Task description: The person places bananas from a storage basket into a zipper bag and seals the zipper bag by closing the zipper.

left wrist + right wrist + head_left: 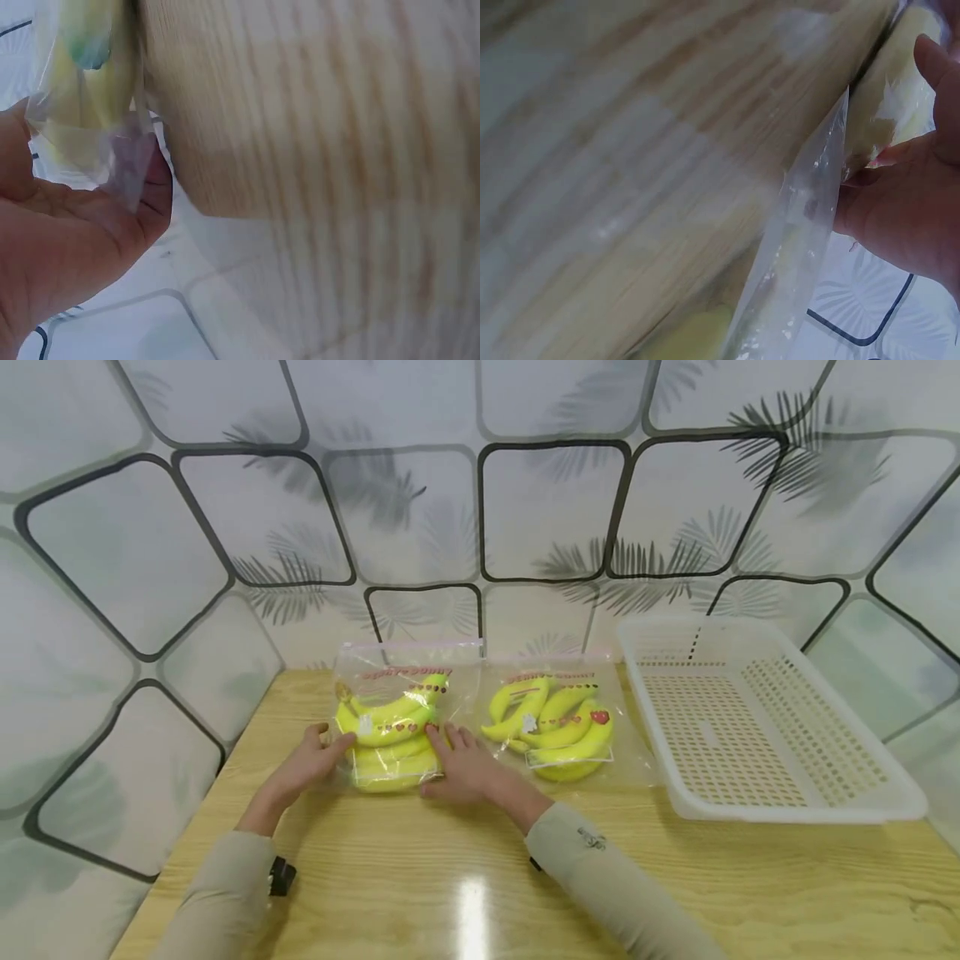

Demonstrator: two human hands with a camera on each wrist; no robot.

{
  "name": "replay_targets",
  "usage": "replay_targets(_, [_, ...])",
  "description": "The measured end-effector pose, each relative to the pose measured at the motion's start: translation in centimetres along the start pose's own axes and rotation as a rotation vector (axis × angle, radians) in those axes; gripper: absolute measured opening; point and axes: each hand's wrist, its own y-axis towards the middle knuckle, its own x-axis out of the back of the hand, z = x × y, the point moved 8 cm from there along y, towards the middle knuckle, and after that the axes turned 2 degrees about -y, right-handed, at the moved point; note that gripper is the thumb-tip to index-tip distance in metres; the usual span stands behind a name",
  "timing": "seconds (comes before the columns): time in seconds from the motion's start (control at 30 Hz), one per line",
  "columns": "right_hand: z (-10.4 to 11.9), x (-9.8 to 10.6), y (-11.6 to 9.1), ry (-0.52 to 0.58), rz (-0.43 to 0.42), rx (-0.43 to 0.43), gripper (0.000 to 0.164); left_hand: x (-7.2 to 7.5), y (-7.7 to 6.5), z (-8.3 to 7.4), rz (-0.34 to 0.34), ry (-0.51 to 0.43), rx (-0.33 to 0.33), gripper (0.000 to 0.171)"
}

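A clear zip bag of yellow bananas (386, 718) lies flat on the wooden table, with red print near its top. My left hand (311, 766) touches its left edge, the thumb over the plastic. The left wrist view has the bag's clear corner (124, 161) overlapping the fingers of that hand (75, 240). On the right side of the bag rests my right hand (468, 768), fingers spread over the plastic beside the bananas. In the right wrist view its thumb (932, 64) stands apart from the fingers. A second bag of bananas (555, 727) lies just right of my right hand.
A white plastic basket (798, 814) with a slotted bottom stands to the right of the second bag. The wooden table (405, 877) runs back to a patterned wall (420, 518) right behind the bags.
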Motion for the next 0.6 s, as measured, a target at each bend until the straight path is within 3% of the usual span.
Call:
replay_targets(0.17, [0.1, 0.0, -0.1, -0.019, -0.009, 0.024, 0.097, -0.1, 0.7, 0.1, -0.038, -0.03, 0.026, 0.077])
replay_targets(0.23, [0.1, 0.1, -0.1, -0.025, -0.013, 0.023, 0.095, -0.3, 1.2, -0.4, -0.055, -0.061, -0.005, 0.055])
replay_targets(0.3, [0.0, 0.1, -0.1, -0.029, -0.012, 0.016, 0.093, -0.5, 1.7, -1.0, -0.08, -0.018, -0.023, 0.039])
replay_targets(0.37, [-0.2, 0.1, 0.0, -0.039, -0.01, 0.005, 0.092, -0.6, 2.0, -1.4, -0.101, 0.059, -0.038, 0.036])
replay_targets(0.47, [-0.2, 0.0, -0.1, -0.058, 0.002, -0.012, 0.09, -0.5, 1.7, -1.2, -0.13, 0.182, -0.01, 0.054])
replay_targets(0.6, [0.0, -0.3, -0.4, -0.105, 0.024, -0.022, 0.084, -0.2, 1.1, 0.0, -0.134, 0.191, 0.017, 0.08])
